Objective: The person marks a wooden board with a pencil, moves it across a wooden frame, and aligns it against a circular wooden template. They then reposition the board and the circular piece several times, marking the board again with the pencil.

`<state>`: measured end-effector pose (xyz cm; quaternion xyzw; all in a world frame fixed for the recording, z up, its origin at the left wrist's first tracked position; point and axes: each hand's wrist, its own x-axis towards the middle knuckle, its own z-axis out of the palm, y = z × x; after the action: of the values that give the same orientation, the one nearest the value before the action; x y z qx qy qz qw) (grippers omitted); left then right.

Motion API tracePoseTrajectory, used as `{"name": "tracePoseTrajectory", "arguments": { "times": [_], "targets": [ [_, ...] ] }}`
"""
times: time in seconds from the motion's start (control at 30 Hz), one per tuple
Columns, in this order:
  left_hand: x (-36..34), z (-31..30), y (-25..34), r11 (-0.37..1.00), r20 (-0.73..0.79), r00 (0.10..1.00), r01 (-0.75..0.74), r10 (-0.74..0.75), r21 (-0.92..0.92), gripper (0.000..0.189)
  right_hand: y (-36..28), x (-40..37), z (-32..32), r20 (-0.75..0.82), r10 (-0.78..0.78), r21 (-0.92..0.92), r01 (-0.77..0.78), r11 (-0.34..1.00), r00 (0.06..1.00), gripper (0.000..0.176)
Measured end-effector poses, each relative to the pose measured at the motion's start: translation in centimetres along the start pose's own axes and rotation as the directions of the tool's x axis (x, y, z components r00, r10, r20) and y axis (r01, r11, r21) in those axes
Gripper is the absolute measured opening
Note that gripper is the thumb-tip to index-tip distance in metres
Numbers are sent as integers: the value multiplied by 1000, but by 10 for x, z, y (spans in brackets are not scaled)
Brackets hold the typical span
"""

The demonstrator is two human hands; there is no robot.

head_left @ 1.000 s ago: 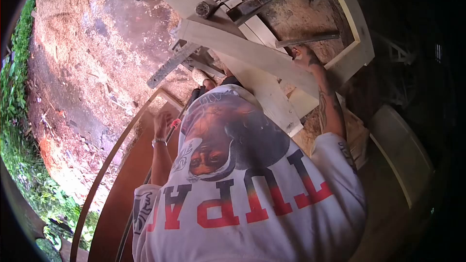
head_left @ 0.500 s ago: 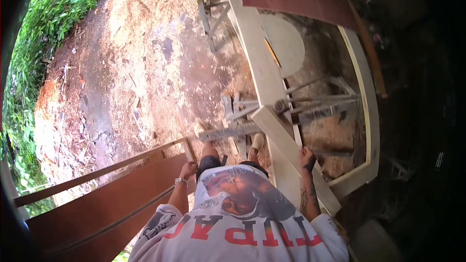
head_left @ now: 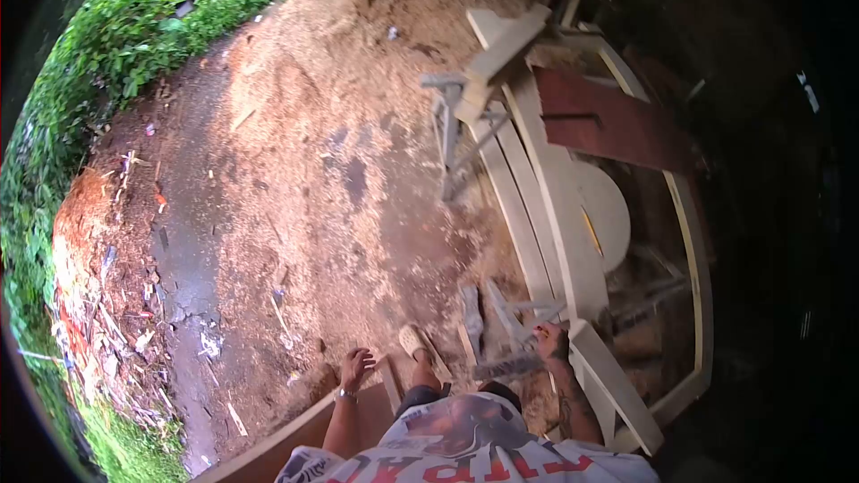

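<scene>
My left hand [head_left: 359, 368] is in the air over the sawdust ground, fingers apart and nothing in them. Just below it is the top of a wooden frame with a brown panel [head_left: 291, 434]. My right hand [head_left: 551, 340] has its fingers curled, and what they hold, if anything, is too small to make out. Beside that hand lies a short pale board [head_left: 613, 380], set at an angle across the end of a long pale plank [head_left: 553, 183]. A pencil [head_left: 592, 231] rests on a pale round-edged piece [head_left: 608, 210] next to the plank.
Grey wooden trestles [head_left: 450, 139] stand under the planks. A dark red sheet [head_left: 599, 121] with a dark metal bar [head_left: 573, 116] lies across a large pale frame [head_left: 701, 277]. Short offcuts [head_left: 510, 49] sit at the far end. Green plants [head_left: 98, 63] border the littered sawdust ground [head_left: 304, 152].
The view has tilted up and swung left, showing more ground and the far offcuts. My left hand has come off the panel frame and opened. My right hand has moved forward past the short board.
</scene>
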<state>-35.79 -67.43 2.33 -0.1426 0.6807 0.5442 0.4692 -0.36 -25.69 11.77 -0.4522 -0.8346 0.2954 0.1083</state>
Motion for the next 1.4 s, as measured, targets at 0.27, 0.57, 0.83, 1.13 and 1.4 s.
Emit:
{"name": "tracePoseTrajectory", "arguments": {
  "times": [0.27,0.57,0.83,1.13,1.4],
  "targets": [
    [13,-133,-83,732,45,990,-129,134,669,22,-136,183,79,341,-85,124,45,991,936,33],
    [31,-89,-41,303,342,939,-337,39,891,37,-79,152,188,288,295,531,-408,742,911,53],
    [176,-39,210,984,-181,970,174,-164,40,34,8,172,249,427,664,-381,-544,747,613,52],
    [365,24,515,994,-104,994,-2,14,111,31,-320,692,299,399,-32,361,-125,924,916,50],
    [574,21,614,656,181,977,-208,110,725,31,-504,980,288,461,114,290,-271,918,880,58]
  ]
}}
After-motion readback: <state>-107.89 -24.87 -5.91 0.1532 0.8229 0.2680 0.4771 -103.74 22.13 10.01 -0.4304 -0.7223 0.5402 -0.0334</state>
